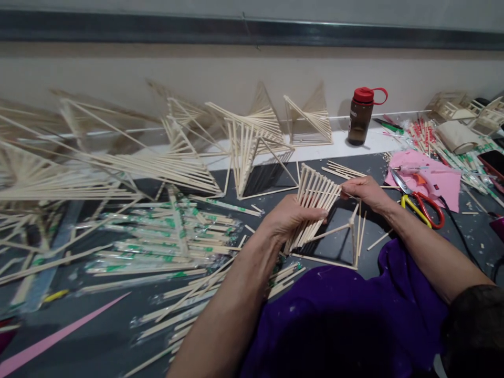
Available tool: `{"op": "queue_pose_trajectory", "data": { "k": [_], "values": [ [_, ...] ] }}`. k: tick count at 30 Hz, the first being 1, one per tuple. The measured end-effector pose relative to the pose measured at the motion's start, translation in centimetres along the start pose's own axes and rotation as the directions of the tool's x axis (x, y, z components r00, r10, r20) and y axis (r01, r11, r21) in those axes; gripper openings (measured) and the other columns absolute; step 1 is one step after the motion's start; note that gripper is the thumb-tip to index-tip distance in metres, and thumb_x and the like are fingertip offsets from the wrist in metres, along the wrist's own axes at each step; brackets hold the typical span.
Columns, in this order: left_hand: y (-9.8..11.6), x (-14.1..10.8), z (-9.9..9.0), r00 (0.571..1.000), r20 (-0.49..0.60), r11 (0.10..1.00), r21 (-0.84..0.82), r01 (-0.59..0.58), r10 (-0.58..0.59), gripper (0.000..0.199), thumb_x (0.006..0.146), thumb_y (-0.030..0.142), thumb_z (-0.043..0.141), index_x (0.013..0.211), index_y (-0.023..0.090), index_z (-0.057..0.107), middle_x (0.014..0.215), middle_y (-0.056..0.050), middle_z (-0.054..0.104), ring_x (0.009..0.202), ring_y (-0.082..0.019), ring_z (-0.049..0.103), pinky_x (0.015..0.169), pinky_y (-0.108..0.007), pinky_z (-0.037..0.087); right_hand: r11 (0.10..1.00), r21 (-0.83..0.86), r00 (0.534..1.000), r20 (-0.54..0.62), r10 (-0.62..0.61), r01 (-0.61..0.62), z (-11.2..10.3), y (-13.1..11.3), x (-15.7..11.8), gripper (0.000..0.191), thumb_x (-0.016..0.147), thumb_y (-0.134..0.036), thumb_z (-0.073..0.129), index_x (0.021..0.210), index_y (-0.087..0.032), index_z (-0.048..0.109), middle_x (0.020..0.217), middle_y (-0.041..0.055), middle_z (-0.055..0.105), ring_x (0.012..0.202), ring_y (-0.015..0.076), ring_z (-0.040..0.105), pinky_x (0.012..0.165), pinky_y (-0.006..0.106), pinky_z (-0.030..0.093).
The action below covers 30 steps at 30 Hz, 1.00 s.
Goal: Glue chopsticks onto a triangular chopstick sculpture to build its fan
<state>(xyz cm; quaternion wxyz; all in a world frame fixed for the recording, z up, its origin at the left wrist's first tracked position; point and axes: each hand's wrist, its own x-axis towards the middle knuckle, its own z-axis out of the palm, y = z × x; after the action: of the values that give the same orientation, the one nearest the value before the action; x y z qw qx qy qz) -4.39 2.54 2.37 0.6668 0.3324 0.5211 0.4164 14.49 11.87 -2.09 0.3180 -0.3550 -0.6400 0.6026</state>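
Observation:
A small frame of wooden sticks [315, 202] is held over the dark table, its slats fanned in a twisted row. My left hand [293, 215] wraps round the slatted side, with the thumb lying across the sticks. At the upper right corner of the same frame, my right hand [364, 191] has its fingers pinched together; whether a small loose piece is between them is hidden. The frame's open side, a triangle of single sticks, points toward my right forearm. Loose chopstick-like sticks [342, 169] lie just beyond the frame.
Larger stick structures [255, 152] stand along the wall. Wrapped chopsticks [169, 236] are heaped at the left. Toward the right are scissors [423, 207], a glue gun [421, 178] on pink paper [449, 181], its cord, and a bottle with a red lid [360, 118].

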Motion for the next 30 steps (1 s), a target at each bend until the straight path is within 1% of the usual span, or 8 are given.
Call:
{"op": "queue_pose_trajectory", "data": {
  "k": [3,8,11,13,15,20,25,30],
  "values": [
    [0.12,-0.06,0.15,1.000,-0.014,1.000,-0.009,0.005,-0.005,0.017,0.041,0.010,0.078,0.051,0.012,0.065,0.049,0.000,0.060,0.047,-0.011,0.053,0.050,-0.023,0.045,0.999,0.039,1.000,0.012,-0.010,0.009,0.02,0.08,0.02,0.032,0.068,-0.046,0.070,0.062,-0.014,0.069,0.065,0.0020,0.065,0.064,0.0124,0.056,0.071,0.027,0.044],
    [0.28,-0.13,0.29,1.000,-0.021,1.000,-0.010,0.001,-0.001,0.019,0.038,0.011,0.079,0.051,0.013,0.065,0.050,0.001,0.061,0.047,-0.010,0.053,0.050,-0.021,0.044,0.990,0.129,0.998,0.002,0.062,-0.062,0.03,0.25,0.09,0.040,0.063,-0.052,0.075,0.074,-0.014,0.071,0.069,0.0038,0.068,0.066,0.0143,0.059,0.071,0.029,0.047],
    [0.21,-0.05,0.19,1.000,-0.028,1.000,-0.003,0.012,-0.012,0.021,0.037,0.010,0.079,0.053,0.012,0.065,0.050,0.001,0.061,0.047,-0.010,0.053,0.050,-0.022,0.043,0.996,0.088,0.999,0.034,0.011,-0.014,0.00,0.25,0.05,0.042,0.065,-0.056,0.072,0.067,-0.014,0.069,0.068,0.0036,0.067,0.067,0.0145,0.058,0.072,0.029,0.046],
    [0.14,0.01,0.12,0.999,-0.032,1.000,0.002,0.014,-0.014,0.021,0.038,0.010,0.078,0.054,0.012,0.065,0.051,0.001,0.061,0.047,-0.011,0.053,0.051,-0.023,0.043,0.999,0.020,0.997,0.057,-0.049,0.048,-0.02,0.18,-0.01,0.042,0.070,-0.055,0.069,0.061,-0.015,0.067,0.066,0.0029,0.065,0.067,0.0140,0.056,0.073,0.029,0.045],
    [0.06,0.06,0.07,1.000,-0.026,1.000,0.006,0.008,-0.008,0.020,0.040,0.010,0.078,0.055,0.012,0.065,0.052,0.000,0.061,0.048,-0.011,0.053,0.053,-0.023,0.044,0.997,-0.027,0.996,0.058,-0.074,0.076,-0.03,0.11,-0.05,0.040,0.072,-0.053,0.067,0.059,-0.015,0.065,0.064,0.0022,0.063,0.067,0.0137,0.055,0.074,0.028,0.044],
    [-0.10,0.17,-0.06,1.000,-0.003,1.000,0.016,-0.022,0.023,0.020,0.041,0.010,0.078,0.055,0.012,0.064,0.051,0.001,0.060,0.049,-0.011,0.053,0.055,-0.024,0.044,0.996,-0.047,0.996,0.044,-0.080,0.082,0.02,0.13,0.01,0.035,0.073,-0.048,0.066,0.059,-0.016,0.064,0.063,0.0009,0.062,0.066,0.0132,0.054,0.073,0.028,0.043],
    [-0.12,0.16,-0.02,1.000,-0.024,1.000,0.022,-0.006,0.007,0.022,0.039,0.011,0.078,0.055,0.012,0.064,0.050,0.002,0.059,0.048,-0.010,0.053,0.053,-0.024,0.043,0.997,-0.029,0.997,0.029,-0.074,0.075,0.12,0.26,0.05,0.031,0.072,-0.044,0.066,0.061,-0.015,0.066,0.063,0.0008,0.063,0.065,0.0126,0.054,0.071,0.027,0.043],
    [-0.05,0.13,0.08,0.999,-0.033,1.000,0.021,0.004,-0.003,0.023,0.040,0.010,0.078,0.060,0.011,0.066,0.053,0.001,0.062,0.050,-0.011,0.054,0.054,-0.024,0.044,0.999,0.009,0.999,0.020,-0.035,0.035,0.12,0.28,0.07,0.031,0.071,-0.044,0.068,0.064,-0.014,0.069,0.064,0.0013,0.065,0.064,0.0128,0.056,0.070,0.027,0.045]
  ]
}}
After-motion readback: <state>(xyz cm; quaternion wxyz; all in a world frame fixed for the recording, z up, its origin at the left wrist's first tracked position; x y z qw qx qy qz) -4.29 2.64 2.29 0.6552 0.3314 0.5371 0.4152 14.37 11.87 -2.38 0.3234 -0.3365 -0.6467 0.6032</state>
